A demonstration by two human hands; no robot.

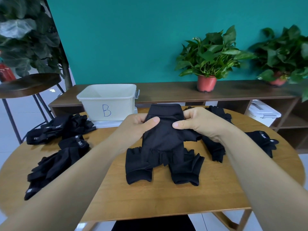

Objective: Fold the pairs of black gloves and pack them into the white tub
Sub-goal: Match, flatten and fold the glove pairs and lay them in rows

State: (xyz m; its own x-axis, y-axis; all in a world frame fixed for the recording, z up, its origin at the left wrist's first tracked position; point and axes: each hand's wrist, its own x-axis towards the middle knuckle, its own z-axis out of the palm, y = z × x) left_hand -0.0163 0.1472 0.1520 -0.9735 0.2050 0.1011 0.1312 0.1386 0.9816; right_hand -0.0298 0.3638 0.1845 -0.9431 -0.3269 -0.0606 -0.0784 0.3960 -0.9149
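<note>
1. Pinching one black glove (pixel 163 130) between them, the left hand (pixel 138 129) and the right hand (pixel 200 124) hold it above the round wooden table (pixel 150 200). Each thumb lies on the near face and the fingers curl behind. The cuff points away from the person.
2. Two more gloves lie flat on the table just under the held one, side by side with their cuffs toward the person: a left one (pixel 138 169) and a right one (pixel 185 172).
3. Two heaps of black gloves sit on the table's left side, a far heap (pixel 58 129) and a near heap (pixel 55 162). How many gloves each holds cannot be counted.
4. On the right, three separate dark bunches show: one behind the right hand (pixel 221 113), one below the right wrist (pixel 215 150), and one near the table's right edge (pixel 261 142).
5. One white tub (pixel 108 100), marked with a blue B, stands at the table's far edge, to the left of the hands.
6. Two potted plants (pixel 211 52) (pixel 283 52) stand on the long wooden shelf unit (pixel 166 90) behind the table.
</note>
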